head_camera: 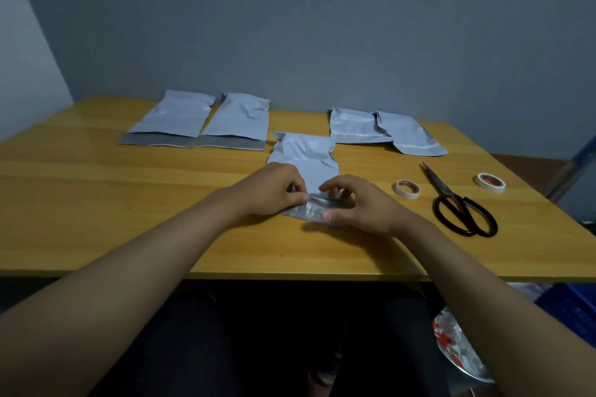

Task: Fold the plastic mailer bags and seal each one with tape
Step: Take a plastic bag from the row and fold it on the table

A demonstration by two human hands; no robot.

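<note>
A grey-white plastic mailer bag (306,155) lies at the middle of the wooden table (129,203). Its near end, the dark grey flap (306,211), is lifted and curled over. My left hand (271,190) pinches the flap's left part and my right hand (358,206) pinches its right part. Two unfolded mailers (174,121) (238,124) lie at the back left with their grey flaps out. Two more mailers (354,126) (409,137) overlap at the back right. Two tape rolls (408,188) (491,182) sit to the right.
Black scissors (458,206) lie between the tape rolls, blades pointing away from me. A blue crate (571,309) and a shiny wrapper (458,348) are below the table's right side. A grey wall stands behind the table.
</note>
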